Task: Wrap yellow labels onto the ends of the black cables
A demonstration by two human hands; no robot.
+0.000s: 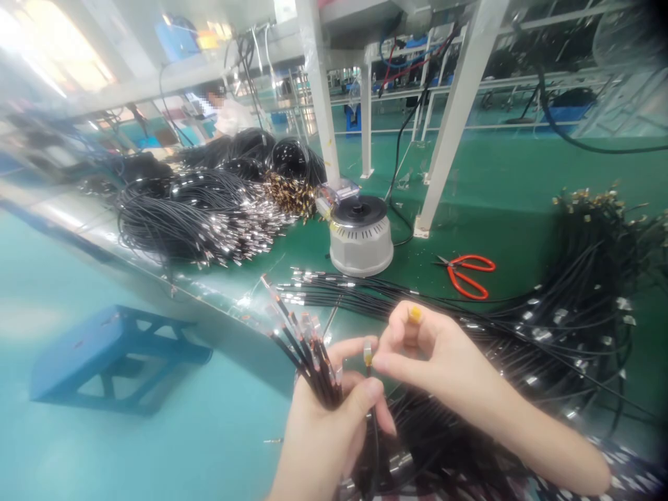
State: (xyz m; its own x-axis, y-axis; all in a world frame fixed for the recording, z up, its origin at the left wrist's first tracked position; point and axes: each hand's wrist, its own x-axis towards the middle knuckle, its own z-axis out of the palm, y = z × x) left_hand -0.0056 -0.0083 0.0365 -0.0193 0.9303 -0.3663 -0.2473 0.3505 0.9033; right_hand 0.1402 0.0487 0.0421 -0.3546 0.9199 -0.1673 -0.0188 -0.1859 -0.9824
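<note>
A bundle of black cables with clear-sleeved, coppery ends is gripped in my left hand, between palm and thumb. The same hand steadies a single black cable upright; its metal connector end carries a bit of yellow. My right hand is closed, thumb and index fingertip pinching at the side of that connector end. A small yellow piece sits on one of its fingers. More black cables lie across the green bench behind both hands.
A grey round device with a black turntable top stands on the bench. Orange-handled snips lie right of it. Coiled cable piles fill the left; more cables the right. A blue stool stands on the floor. A person works beyond.
</note>
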